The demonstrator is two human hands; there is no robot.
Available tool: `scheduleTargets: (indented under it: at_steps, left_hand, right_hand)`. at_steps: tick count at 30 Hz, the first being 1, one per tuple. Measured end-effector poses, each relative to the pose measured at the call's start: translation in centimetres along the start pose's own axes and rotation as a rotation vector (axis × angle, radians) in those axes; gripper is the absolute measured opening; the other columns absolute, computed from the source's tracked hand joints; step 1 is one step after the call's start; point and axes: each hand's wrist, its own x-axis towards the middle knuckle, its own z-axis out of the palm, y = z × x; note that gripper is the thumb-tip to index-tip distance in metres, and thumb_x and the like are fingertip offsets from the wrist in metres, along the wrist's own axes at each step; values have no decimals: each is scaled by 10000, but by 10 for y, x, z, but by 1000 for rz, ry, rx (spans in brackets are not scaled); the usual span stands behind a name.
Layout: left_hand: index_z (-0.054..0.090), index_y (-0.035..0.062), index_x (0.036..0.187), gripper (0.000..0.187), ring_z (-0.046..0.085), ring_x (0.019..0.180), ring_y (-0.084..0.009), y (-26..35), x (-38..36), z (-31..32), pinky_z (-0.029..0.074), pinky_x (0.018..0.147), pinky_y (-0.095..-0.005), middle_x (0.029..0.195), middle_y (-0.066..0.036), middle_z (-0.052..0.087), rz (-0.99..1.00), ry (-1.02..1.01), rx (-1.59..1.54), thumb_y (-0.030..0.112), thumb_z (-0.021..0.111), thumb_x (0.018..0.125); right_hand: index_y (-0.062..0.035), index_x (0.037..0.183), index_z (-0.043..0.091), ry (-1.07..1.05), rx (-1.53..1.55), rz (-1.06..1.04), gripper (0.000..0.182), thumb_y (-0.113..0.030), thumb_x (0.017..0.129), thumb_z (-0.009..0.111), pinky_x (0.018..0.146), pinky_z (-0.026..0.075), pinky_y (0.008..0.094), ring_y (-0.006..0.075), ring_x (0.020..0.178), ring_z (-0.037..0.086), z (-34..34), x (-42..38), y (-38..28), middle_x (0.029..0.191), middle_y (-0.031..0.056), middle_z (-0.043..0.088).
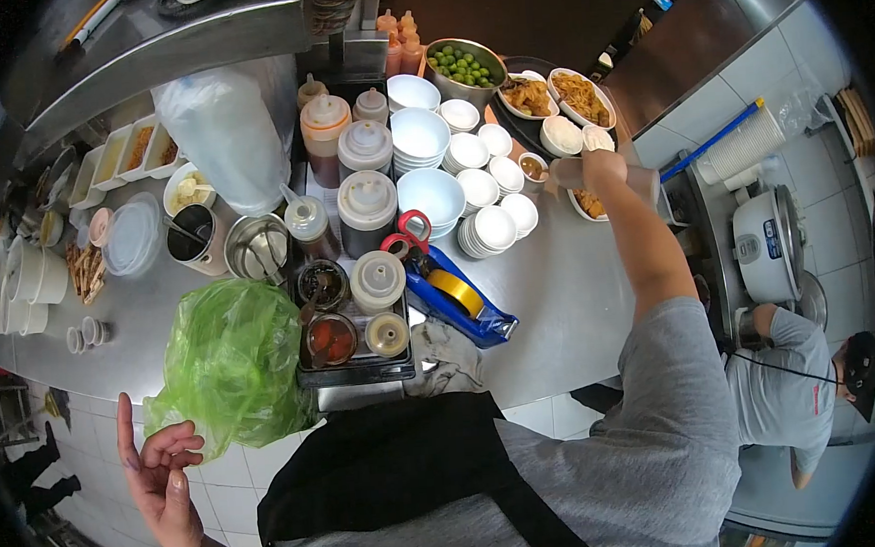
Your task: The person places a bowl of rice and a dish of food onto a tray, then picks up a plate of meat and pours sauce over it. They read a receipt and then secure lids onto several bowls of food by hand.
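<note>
Below, a steel counter (570, 315) stands over white floor tiles (234, 473), a co-worker (780, 383) off to the right. A metal bowl (472, 99) holds small green fruit (461, 64); beside a small cup (534, 178) of brown sauce (533, 167), the right hand (603, 168) clasps a brownish bottle (569, 173), while the left hand (165, 481), fingers loosely spread, is free near a green bag (232, 356).

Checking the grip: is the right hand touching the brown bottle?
Touching: the head view shows the right hand wrapped around the brown bottle, which sticks out either side.
</note>
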Motion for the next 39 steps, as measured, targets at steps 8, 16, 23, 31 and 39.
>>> scheduleTargets:
  at_steps: [8, 16, 23, 31, 39]
  left_hand:
    - [137, -54, 1472, 977, 631, 852, -174, 4, -1, 0, 487, 742, -265, 1012, -135, 657, 9, -17, -28, 384, 716, 818]
    - [169, -31, 1475, 934, 626, 854, -174, 16, -8, 14, 475, 748, -265, 1011, -128, 652, 34, -61, -84, 360, 704, 817]
    - [177, -40, 1468, 985, 635, 836, -180, 20, -41, -2, 489, 723, -263, 981, -135, 664, 38, 95, -80, 393, 741, 786]
    - [183, -28, 1470, 906, 643, 881, -197, 18, -75, -30, 500, 746, -270, 1016, -157, 662, 33, 177, -157, 258, 723, 801]
    - [205, -15, 1470, 797, 644, 880, -214, 0, -66, -55, 509, 747, -286, 1025, -172, 657, 82, 76, -253, 89, 640, 811]
  right_hand:
    - [-66, 1254, 547, -342, 1370, 110, 691, -351, 676, 799, 823, 526, 398, 263, 960, 644, 33, -53, 25, 1115, 166, 637]
    - [-157, 1176, 492, 406, 2501, -140, 401, -184, 824, 682, 952, 424, 435, 217, 1064, 559, -93, -20, -56, 1090, 38, 596]
    - [-32, 1289, 370, 414, 2515, -564, 782, 2, 641, 807, 897, 495, 408, 262, 1107, 557, -209, 12, -201, 1221, 118, 547]
    - [-41, 1341, 463, 175, 1623, -674, 859, -294, 623, 861, 927, 462, 321, 255, 1098, 590, -220, 17, -259, 1225, 163, 596]
    - [-6, 1233, 548, 1424, 1895, -734, 290, -96, 969, 468, 983, 407, 294, 159, 1112, 560, -358, -144, -114, 1199, 98, 607]
